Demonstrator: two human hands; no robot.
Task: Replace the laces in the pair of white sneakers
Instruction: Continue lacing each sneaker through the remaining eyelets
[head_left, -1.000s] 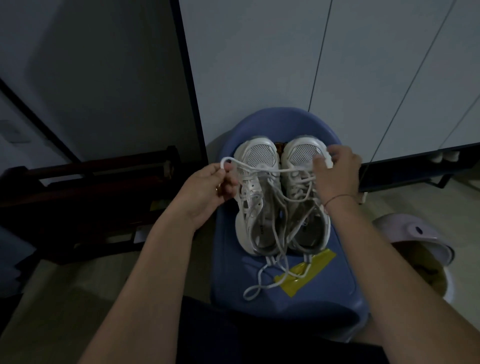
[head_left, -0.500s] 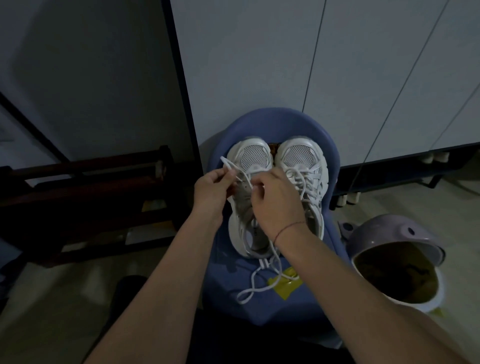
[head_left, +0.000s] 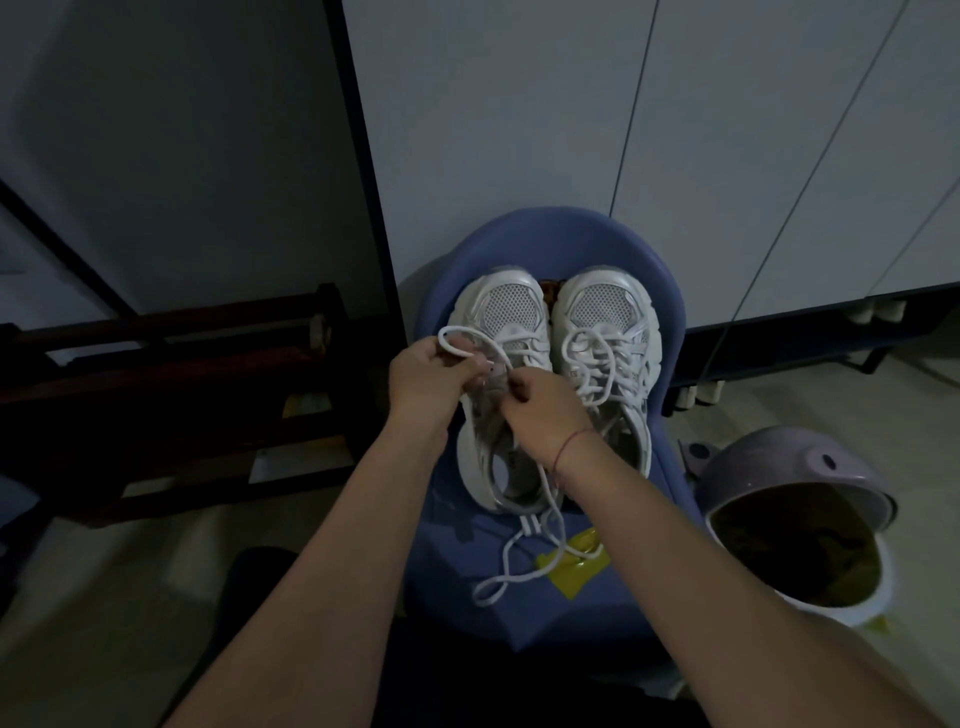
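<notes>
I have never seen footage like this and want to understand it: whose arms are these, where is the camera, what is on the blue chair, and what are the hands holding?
There is no machine here. One wide-angle camera worn on the person's head looks forward and down, so the two bare arms are the wearer's own. A pair of white sneakers stands on the blue chair with toes pointing away. The left hand pinches a loop of white lace, and the right hand pinches the same lace over the left-side sneaker. The other sneaker is loosely laced. A loose lace trails onto the seat's front edge, across a yellow scrap. A purple bin stands on the floor to the right.
</notes>
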